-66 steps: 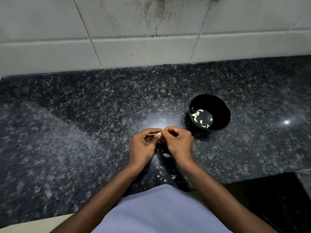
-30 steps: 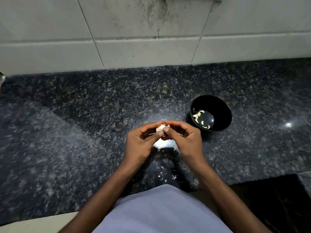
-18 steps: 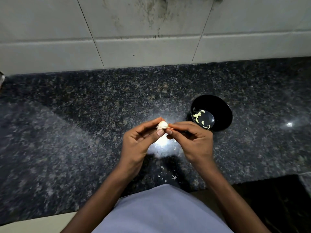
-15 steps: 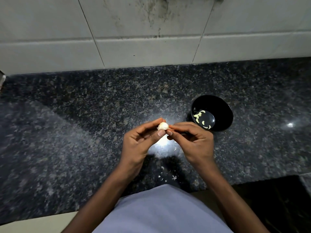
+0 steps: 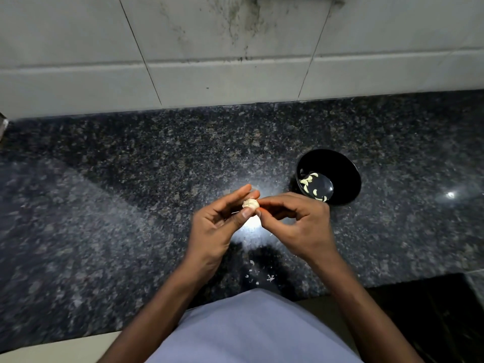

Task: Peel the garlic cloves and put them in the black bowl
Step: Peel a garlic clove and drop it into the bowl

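A small pale piece of garlic (image 5: 250,203) is pinched between the thumb and fingers of my left hand (image 5: 220,226), held above the dark granite counter. My right hand (image 5: 296,224) meets it from the right, its fingertips pinching at the garlic's skin. The black bowl (image 5: 340,163) stands on the counter just right of and behind my hands, with several peeled cloves (image 5: 311,186) lying in its bottom.
The speckled granite counter (image 5: 131,205) runs to a tiled wall (image 5: 235,61) at the back. Bits of garlic skin (image 5: 258,273) lie near the front edge under my hands. A darker lower surface (image 5: 432,310) shows at the bottom right.
My hands have lifted slightly and turned the garlic, so it now shows between the fingertips. The bowl has not moved.
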